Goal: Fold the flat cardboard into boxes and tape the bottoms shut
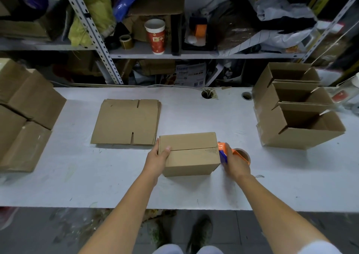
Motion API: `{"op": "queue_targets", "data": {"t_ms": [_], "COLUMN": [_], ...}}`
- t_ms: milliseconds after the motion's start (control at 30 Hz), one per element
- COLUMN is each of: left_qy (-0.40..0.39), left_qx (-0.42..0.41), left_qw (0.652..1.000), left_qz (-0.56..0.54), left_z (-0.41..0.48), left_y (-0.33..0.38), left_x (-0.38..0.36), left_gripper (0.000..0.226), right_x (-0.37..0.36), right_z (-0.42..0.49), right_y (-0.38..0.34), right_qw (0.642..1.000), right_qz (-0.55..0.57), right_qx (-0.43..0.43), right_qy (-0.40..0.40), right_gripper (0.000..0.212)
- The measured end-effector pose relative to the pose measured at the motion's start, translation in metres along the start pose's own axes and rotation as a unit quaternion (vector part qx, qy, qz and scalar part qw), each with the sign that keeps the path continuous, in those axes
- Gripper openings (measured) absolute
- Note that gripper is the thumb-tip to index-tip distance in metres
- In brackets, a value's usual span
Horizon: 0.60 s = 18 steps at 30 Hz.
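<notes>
A folded cardboard box (189, 152) stands upside down on the white table (77, 176), its two bottom flaps meeting in a seam across the top. My left hand (158, 156) grips the box's left end, thumb on top. My right hand (232, 162) holds an orange and blue tape dispenser (225, 149) against the box's right end, at the seam. The dispenser's tape roll (242, 154) sticks out to the right. A stack of flat cardboard blanks (126, 121) lies behind and to the left of the box.
Three open assembled boxes (297, 106) stand in a row at the right. More cardboard boxes (25, 114) lie at the left edge. Two cable holes (206, 94) are near the table's back edge. Cluttered metal shelves with a red paper cup (156, 36) rise behind.
</notes>
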State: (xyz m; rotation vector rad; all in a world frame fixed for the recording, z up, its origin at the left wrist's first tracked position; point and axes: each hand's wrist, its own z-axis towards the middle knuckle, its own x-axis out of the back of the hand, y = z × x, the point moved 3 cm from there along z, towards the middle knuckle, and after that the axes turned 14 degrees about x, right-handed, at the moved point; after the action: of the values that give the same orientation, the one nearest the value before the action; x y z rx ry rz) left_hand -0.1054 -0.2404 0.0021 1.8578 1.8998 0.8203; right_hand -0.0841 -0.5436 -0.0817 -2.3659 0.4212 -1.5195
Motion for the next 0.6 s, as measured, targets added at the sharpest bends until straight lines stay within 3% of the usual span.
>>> {"op": "queue_targets", "data": {"t_ms": [100,200,300,400,500,600], "left_qy": [-0.001,-0.002,-0.017,-0.033,-0.047,-0.044], "left_qx": [0.003,0.001,-0.005,-0.014,-0.02,-0.027], "left_qw": [1.0,1.0,1.0,0.999,0.998,0.997], "left_qz": [-0.006,-0.005,0.004,0.014,0.036,0.055], "left_z": [0.001,0.002,0.006,0.006,0.007,0.01], "left_y": [0.0,0.001,0.005,0.016,0.023,0.024], "left_x": [-0.001,-0.002,-0.007,-0.018,-0.029,-0.036], "left_gripper": [0.063,0.066,0.066,0.066,0.065,0.063], "right_x": [0.011,0.04,0.091,0.153,0.203,0.216], "right_z": [-0.002,-0.002,-0.011,-0.026,-0.04,-0.05], "right_y": [-0.001,0.002,-0.008,-0.034,-0.07,-0.108], "right_qw": [0.999,0.985,0.918,0.862,0.858,0.876], "right_qz": [0.042,0.129,0.35,0.457,0.473,0.446], "right_qx": [-0.009,0.012,-0.001,0.006,0.085,0.168], "right_qy": [0.022,0.116,0.187,0.219,0.183,0.078], "right_gripper": [0.059,0.066,0.06,0.056,0.05,0.046]}}
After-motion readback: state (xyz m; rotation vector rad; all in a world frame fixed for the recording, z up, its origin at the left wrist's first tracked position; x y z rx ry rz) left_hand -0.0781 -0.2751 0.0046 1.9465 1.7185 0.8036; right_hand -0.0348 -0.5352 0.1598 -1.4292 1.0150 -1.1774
